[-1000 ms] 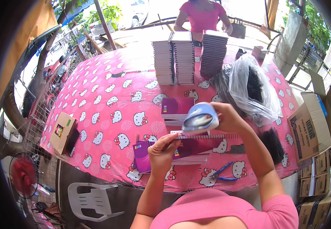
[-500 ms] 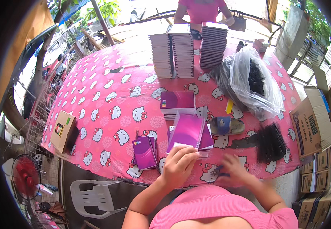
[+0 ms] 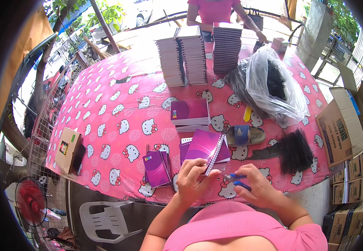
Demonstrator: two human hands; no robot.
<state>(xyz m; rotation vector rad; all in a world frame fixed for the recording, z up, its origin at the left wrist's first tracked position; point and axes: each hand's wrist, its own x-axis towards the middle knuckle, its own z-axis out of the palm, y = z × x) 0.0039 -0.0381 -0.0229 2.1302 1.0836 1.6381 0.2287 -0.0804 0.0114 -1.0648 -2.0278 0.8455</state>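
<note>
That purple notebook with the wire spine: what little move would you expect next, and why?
Probably bringing the blue-handled pliers up to the spiral's lower end. The left hand tilts the purple notebook up by its lower edge beside the wire spine, and the right hand holds the pliers just beside that corner, not yet touching the wire.

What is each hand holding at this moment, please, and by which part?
The left hand holds the purple notebook by its lower corner, at the spiral edge. The right hand grips blue-handled pliers by the handles.
</note>
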